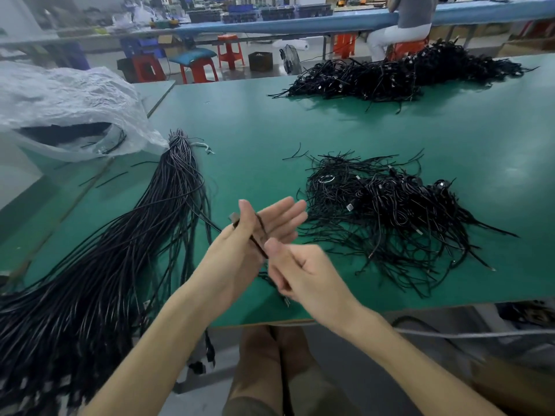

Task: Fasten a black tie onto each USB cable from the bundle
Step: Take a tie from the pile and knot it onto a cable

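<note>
**One USB cable held between both grips over the near edge**

I am seeing both forearms reaching in from the bottom of the head view and meeting over the near part of the green surface. The left grip is standing on edge with its palm facing right. Its fingers are stretching out straight and close together and its thumb is pointing up, so this grip is lying open rather than clasping. A single USB cable is running slantwise across that palm, and its plug is poking out just past the base of the thumb.

The right grip is sitting just below and right of the left one, touching it. Its fingers are curling in and its thumb is pinching the lower run of the same cable. It is blurred, so I cannot tell how its fingertips are lying.

The long cable bundle is fanning out on the left, trailing off the near edge. A heap of coiled cables and thin black ties is lying to the right of the grips. A second dark cable heap is sitting at the far side, and a crumpled plastic bag is lying open at far left.
</note>
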A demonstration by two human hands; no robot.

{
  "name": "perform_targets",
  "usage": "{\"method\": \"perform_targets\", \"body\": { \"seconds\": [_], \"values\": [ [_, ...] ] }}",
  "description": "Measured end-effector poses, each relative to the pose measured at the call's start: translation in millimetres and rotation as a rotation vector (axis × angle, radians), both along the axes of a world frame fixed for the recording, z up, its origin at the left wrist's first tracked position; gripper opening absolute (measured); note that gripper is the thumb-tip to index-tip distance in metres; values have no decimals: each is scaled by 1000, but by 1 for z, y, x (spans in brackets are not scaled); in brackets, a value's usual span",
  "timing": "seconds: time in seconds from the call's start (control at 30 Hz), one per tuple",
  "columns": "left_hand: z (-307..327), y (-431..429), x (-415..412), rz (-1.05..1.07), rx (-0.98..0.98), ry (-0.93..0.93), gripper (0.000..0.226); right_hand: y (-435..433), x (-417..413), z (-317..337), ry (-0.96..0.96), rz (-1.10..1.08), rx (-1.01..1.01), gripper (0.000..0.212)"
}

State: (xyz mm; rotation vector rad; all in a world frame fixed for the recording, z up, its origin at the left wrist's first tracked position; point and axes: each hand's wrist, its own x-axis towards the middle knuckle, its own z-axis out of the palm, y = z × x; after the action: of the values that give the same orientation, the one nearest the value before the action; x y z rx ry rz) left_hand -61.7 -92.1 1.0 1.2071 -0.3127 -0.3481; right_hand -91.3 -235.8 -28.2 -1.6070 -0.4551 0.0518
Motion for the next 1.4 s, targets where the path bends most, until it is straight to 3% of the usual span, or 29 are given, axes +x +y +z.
{"method": "perform_targets", "body": {
  "seconds": [0.13, 0.23, 0.3, 0.4, 0.47, 0.53, 0.6, 0.67, 0.77, 0.87, 1.03, 1.17, 1.4],
  "values": [
    [14, 2, 4, 33, -359, 204, 67, 9, -3, -14, 59, 13, -41, 61],
    [22, 15, 3, 12, -404, 206, 50, 0, 9, -16, 23, -71, -105, 70],
    [24, 26, 0, -92, -178, 84, 51, -7, 19, -15, 10, -109, -151, 70],
    [27, 39, -6, -344, 503, -220, 60, -15, 35, -11, 5, -197, -268, 71],
    [26, 37, -9, -524, 876, -287, 62, -18, 41, -9, -39, -224, -324, 70],
    [17, 29, -8, -463, 1143, -300, 61, -15, 41, -5, -84, -222, -334, 67],
    [6, 25, -3, -239, 1228, -309, 55, -7, 38, 0, -107, -222, -304, 66],
    [1, 26, 2, -62, 1069, -317, 49, 0, 34, 6, -74, -227, -193, 63],
    [-2, 23, 2, 38, 734, -415, 46, 9, 28, 11, 5, -228, 21, 61],
    [-3, 14, -1, 170, 678, -429, 45, 17, 21, 11, -42, -260, 46, 60],
    [-1, 22, 5, 288, 507, -233, 57, 23, 14, 1, -53, -265, 23, 61],
    [5, 15, 4, 228, 106, -31, 64, 34, 9, -14, -40, -251, -23, 63],
    [30, 11, 3, 150, -351, 161, 53, 23, 15, -29, 7, -294, 0, 67]
  ]
}}
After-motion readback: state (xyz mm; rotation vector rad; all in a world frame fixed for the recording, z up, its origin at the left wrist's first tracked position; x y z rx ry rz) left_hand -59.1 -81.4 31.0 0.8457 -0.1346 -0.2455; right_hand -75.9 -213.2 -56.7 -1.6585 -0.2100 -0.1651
